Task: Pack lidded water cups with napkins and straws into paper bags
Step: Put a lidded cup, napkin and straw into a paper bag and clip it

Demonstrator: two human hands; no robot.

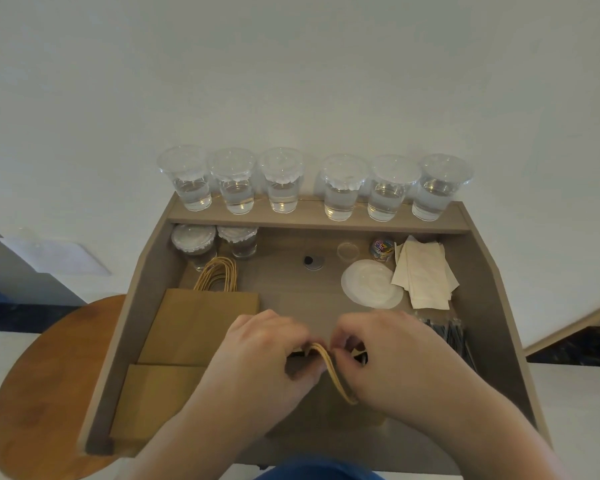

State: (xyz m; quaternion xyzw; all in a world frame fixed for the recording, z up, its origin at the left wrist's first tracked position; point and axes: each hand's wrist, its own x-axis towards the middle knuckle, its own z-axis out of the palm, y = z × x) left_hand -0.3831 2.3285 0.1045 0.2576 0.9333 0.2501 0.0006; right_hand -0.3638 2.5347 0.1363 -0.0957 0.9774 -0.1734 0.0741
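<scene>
Close together near the desk's (291, 299) front edge, the left grip (267, 355) and right grip (388, 358) curl their fingers, seemingly pinching the handle (336, 379) of a paper bag (323, 412) mostly hidden beneath them. Flat bags (201, 323) lie left, napkins (423, 275) and straws (454, 336) right, lidded cups (281, 181) on the back shelf (309, 221).

Wooden desk (291, 292), shelf (309, 221) of lidded cups (281, 181), bags (201, 320), napkins (425, 275), straws (454, 334)
</scene>
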